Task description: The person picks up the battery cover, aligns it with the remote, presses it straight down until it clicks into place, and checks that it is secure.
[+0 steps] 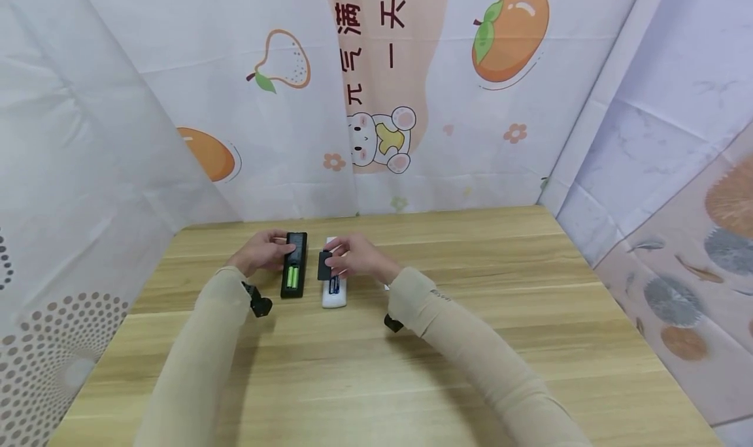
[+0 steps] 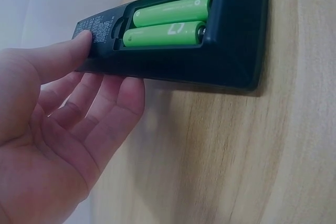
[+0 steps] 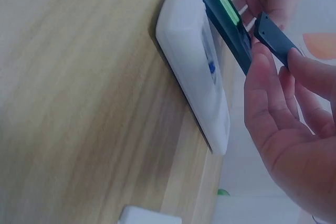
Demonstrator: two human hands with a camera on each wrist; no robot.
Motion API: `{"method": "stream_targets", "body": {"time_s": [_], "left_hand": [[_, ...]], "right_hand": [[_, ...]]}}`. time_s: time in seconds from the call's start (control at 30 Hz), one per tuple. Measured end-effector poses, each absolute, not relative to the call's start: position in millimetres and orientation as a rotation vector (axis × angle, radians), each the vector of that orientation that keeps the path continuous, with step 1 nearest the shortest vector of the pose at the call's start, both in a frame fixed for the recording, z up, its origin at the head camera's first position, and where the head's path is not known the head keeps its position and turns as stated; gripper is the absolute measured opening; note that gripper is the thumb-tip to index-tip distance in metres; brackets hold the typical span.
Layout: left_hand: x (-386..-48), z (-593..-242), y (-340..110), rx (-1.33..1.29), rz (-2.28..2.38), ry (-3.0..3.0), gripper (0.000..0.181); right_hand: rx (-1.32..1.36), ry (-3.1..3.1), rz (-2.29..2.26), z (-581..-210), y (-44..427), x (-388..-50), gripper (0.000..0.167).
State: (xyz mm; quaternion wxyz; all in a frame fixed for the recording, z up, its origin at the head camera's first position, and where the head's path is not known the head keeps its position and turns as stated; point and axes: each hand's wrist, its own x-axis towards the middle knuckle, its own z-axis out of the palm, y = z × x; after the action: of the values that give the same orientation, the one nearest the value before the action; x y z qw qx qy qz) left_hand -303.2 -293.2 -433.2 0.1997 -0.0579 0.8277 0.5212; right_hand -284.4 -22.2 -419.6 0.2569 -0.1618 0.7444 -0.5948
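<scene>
A black remote control (image 1: 292, 293) lies back side up, its battery compartment uncovered. Two green batteries (image 2: 168, 22) sit side by side in it. My left hand (image 1: 263, 251) holds this remote by its far part, thumb on the back and fingers along the side. Between thumb and fingers, my right hand (image 1: 360, 257) pinches a flat black battery cover (image 3: 275, 39), raised over a white remote control (image 1: 334, 300). That white remote lies just right of the black one, with dark-blue batteries (image 1: 334, 285) showing in its back; part of it is hidden by my right hand.
A small white piece (image 3: 149, 216) lies on the wooden table (image 1: 365, 375) near my right wrist, mostly hidden in the head view. A printed curtain (image 1: 282, 140) hangs behind the table's back edge, and more cloth hangs at both sides.
</scene>
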Motion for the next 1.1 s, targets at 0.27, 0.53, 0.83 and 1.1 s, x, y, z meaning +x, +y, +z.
{"method": "stream_targets", "body": {"time_s": [0.27, 0.53, 0.83, 1.1], "left_hand": [[-302, -429, -292, -0.156, 1.479, 2.309, 0.064], [-301, -429, -293, -0.149, 1.472, 2.307, 0.065], [-301, -431, -296, -0.123, 1.509, 2.305, 0.064], [-299, -427, -292, -0.137, 1.512, 2.302, 0.062]], "right_hand": [[-0.470, 2.027, -1.653, -424, -36, -282, 0.030], [-0.439, 1.995, -1.708, -428, -49, -281, 0.032], [-0.448, 2.026, -1.703, -426, -61, -276, 0.029], [-0.445, 2.036, -1.674, -419, -64, -274, 0.029]]}}
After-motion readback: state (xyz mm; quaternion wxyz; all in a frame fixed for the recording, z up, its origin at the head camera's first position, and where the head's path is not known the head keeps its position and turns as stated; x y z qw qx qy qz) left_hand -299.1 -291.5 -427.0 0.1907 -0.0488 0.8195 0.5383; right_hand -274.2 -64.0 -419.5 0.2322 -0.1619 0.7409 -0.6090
